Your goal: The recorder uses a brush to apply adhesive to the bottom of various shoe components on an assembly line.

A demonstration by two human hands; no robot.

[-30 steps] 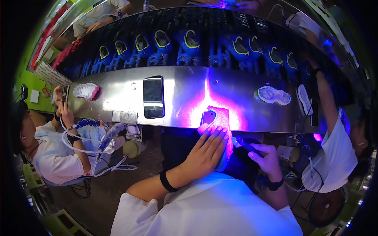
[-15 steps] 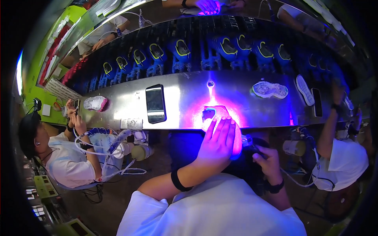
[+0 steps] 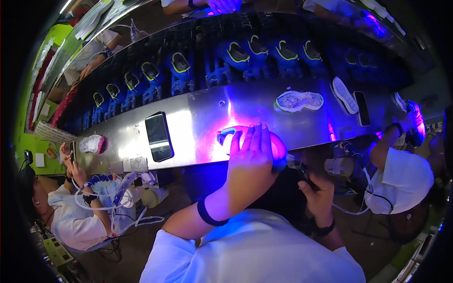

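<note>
At the table's front edge a shoe [image 3: 278, 150] lies on its side under violet-pink light, its collar opening toward the left. My left hand [image 3: 249, 167] is laid over it from above, long fingers stretched across the upper and gripping it. Much of the shoe is hidden under that hand. My right hand [image 3: 321, 195] is closed around a dark-handled tool with a pale, clear-looking head [image 3: 294, 162], which points at the shoe's right end. Whether the head touches the shoe I cannot tell.
On the metal table [image 3: 193, 113] lie a black phone [image 3: 159, 137], a pale sole [image 3: 299, 101], a white sole [image 3: 345, 95] and another phone [image 3: 362, 108]. Behind runs a dark conveyor carrying several blue shoes [image 3: 180, 66]. Co-workers sit left [image 3: 78, 219] and right [image 3: 401, 188].
My view has turned, so the table's things sit further left. The shoe has swung from slanting to nearly level, my left hand still on it. The right co-worker now has a lit shoe in hand.
</note>
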